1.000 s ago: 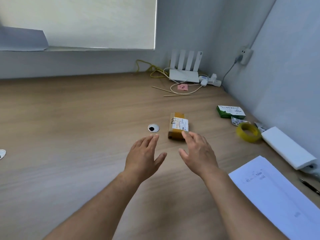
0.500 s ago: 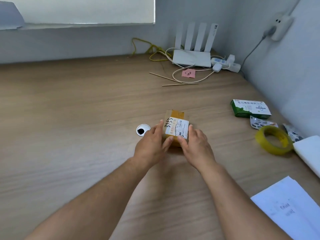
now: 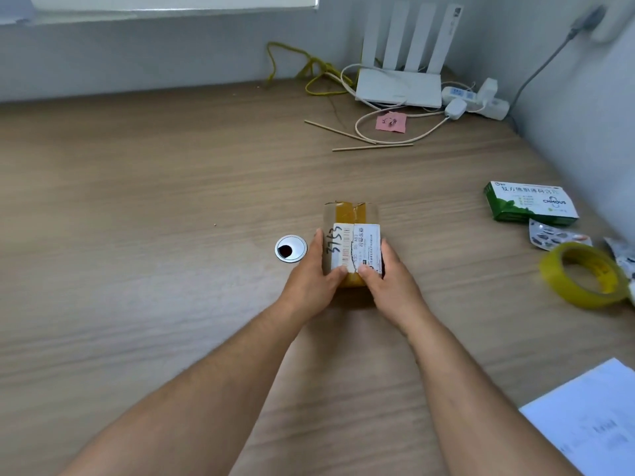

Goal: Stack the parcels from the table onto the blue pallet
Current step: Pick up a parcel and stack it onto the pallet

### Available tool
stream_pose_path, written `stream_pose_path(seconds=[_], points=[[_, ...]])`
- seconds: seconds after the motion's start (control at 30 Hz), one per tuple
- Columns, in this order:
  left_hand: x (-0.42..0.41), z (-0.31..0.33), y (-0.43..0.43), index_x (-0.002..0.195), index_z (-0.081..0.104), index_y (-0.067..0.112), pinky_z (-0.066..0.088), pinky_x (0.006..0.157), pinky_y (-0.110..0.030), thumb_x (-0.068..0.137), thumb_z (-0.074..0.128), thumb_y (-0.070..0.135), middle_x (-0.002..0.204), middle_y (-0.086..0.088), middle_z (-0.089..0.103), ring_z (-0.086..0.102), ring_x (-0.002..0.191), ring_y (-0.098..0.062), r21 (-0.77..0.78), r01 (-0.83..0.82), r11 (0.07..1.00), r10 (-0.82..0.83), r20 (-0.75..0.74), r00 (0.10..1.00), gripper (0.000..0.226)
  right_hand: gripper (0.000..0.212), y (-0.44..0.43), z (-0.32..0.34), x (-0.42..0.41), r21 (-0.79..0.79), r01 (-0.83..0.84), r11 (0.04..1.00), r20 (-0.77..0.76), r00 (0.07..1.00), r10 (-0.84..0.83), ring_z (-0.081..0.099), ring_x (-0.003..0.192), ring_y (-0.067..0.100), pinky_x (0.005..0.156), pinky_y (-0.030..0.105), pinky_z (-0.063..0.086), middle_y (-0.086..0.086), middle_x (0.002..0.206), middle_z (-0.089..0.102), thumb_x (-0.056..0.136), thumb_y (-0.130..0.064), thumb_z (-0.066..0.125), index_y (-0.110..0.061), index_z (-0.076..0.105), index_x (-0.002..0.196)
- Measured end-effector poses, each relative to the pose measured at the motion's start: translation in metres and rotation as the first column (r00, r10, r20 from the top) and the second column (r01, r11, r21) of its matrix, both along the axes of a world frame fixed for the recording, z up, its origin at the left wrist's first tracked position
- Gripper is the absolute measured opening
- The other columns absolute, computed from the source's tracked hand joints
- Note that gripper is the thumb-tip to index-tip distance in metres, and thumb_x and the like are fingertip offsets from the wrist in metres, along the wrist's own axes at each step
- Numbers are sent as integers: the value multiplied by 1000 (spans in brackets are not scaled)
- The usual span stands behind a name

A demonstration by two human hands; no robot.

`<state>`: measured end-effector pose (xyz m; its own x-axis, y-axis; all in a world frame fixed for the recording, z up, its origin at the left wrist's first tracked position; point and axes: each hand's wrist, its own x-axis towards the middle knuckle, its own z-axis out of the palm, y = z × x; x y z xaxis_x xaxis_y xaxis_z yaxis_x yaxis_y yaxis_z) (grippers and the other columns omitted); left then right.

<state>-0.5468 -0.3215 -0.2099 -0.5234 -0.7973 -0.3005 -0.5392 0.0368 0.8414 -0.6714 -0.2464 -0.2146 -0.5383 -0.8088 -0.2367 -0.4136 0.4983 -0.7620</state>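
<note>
A small brown cardboard parcel, sealed with yellow tape and bearing a torn white shipping label, sits on the wooden table near its middle. My left hand grips the parcel's left side, thumb lying on the label. My right hand grips its right side, thumb also on top. The near end of the parcel is hidden behind my hands. No blue pallet is in view.
A round metal cable grommet lies just left of the parcel. To the right are a green medicine box, blister packs and a yellow tape roll. A white router, cables and sticks sit at the back. White paper lies near right.
Both hands reached forward from open above the table and closed onto the parcel's two sides. The view moved closer to the parcel.
</note>
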Motion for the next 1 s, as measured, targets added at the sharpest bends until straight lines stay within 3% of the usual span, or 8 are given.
stream_pose_path(seconds=[0.1,0.23,0.4,0.6,0.7,0.8,0.87,1.0], points=[[15,9,10,152,8,31,37,109,-37,91,59,19,145,10,44,46,128,-12,1,-25,1000,25,-10,1000,81,79,13,11,14,-57,-42,997,101,994,48,46,129,11,109,29,35,-6,148,42,91,-14,60,-27,14,154],[51,32,30,151,8,35,41,106,-34,92,59,18,140,12,47,49,124,-10,-44,-18,999,16,-26,1000,80,86,34,22,39,-131,-56,990,187,979,80,53,118,0,102,19,38,-15,138,52,86,-11,65,-35,17,152],[112,66,58,150,10,37,47,101,-36,92,59,15,135,15,47,51,121,-8,-115,-52,992,46,-56,997,79,82,56,53,86,-209,-103,972,229,962,151,56,102,-12,76,-1,41,-15,118,60,85,-5,66,-37,26,149],[200,96,96,149,10,42,50,97,-37,92,60,20,135,16,50,51,119,-4,-177,-146,973,139,-52,989,79,81,82,88,160,-274,-245,930,202,931,305,60,98,-12,81,4,44,-24,109,61,85,-9,67,-51,23,139],[247,108,119,148,13,43,51,96,-35,93,59,23,135,18,50,52,117,-2,-199,-195,960,186,-62,981,75,81,95,100,198,-289,-290,912,235,903,361,64,100,-1,89,20,50,-16,110,67,85,-7,67,-47,28,144],[291,126,144,141,22,47,52,93,-29,95,56,25,135,19,49,53,114,-2,-223,-242,944,225,-97,969,61,81,106,114,234,-308,-340,888,248,873,420,65,100,2,89,24,52,-14,109,69,85,-5,67,-40,28,147],[323,137,159,146,19,41,50,91,-25,96,52,29,142,14,43,50,114,-1,-259,-297,919,279,-102,955,61,80,112,124,260,-325,-376,868,237,856,460,65,103,3,92,27,53,-12,113,69,86,-6,67,-40,28,147],[394,151,186,151,13,33,48,99,-36,96,48,36,151,6,33,45,125,-9,-391,-421,818,442,-41,896,65,80,126,143,316,-352,-456,817,222,808,546,65,105,6,92,32,54,-6,116,68,87,-6,67,-37,26,149]])
